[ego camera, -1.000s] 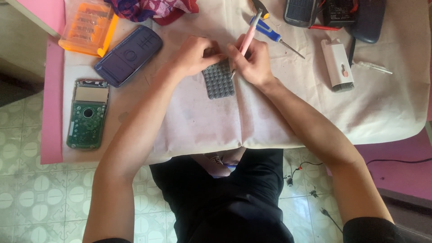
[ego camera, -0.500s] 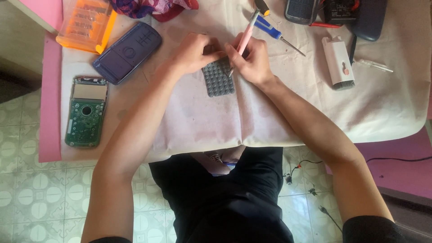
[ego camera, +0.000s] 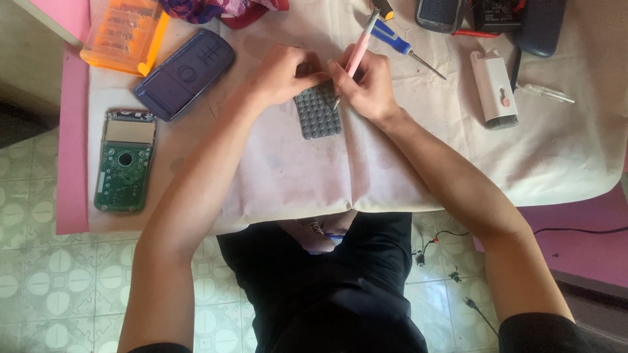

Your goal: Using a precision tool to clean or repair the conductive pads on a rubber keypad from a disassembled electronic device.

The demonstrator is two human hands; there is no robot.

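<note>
Now: cleaning a rubber keypad at the bench

Both hands meet over a grey rubber keypad (ego camera: 318, 110) lying flat on the pale cloth (ego camera: 327, 176) that covers the bench, near its far middle. The left hand (ego camera: 284, 73) is curled with its fingertips pressing the keypad's top edge, pinning it down rather than lifting it. The right hand (ego camera: 373, 82) is closed around a pink pen-like tool (ego camera: 356, 55), held like a pencil, its tip touching the keypad's upper right corner.

By the look of it, the step in hand is working the tool tip among the keypad's bumps (brushing or picking, I cannot tell which). The next move would call for a steady hold from the left hand while the tip travels row by row.

Off to the left lie a green circuit board (ego camera: 124, 162) and a dark blue casing (ego camera: 185, 73); a blue screwdriver (ego camera: 400, 44) rests just beyond the right hand.
</note>
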